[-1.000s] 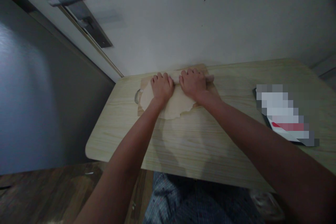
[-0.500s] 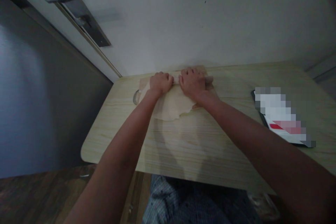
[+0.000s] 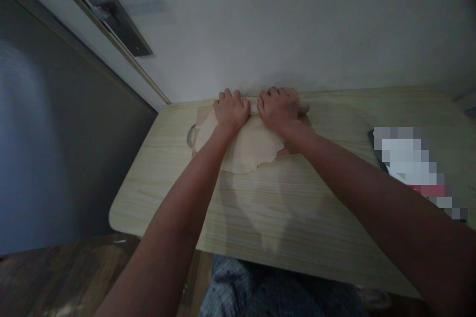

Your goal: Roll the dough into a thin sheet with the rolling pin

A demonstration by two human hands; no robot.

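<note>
Rolling pin (image 3: 303, 108) farther along dough (image 3: 247, 151), under both hands.

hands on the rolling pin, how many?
2. The left hand presses the rolling pin toward its left end; the right hand presses beside it, toward the right end. Both lie over the dough sheet. No other hands in view.

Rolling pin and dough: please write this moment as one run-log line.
left hand: on rolling pin | right hand: on rolling pin | dough: flat on board | table
</note>
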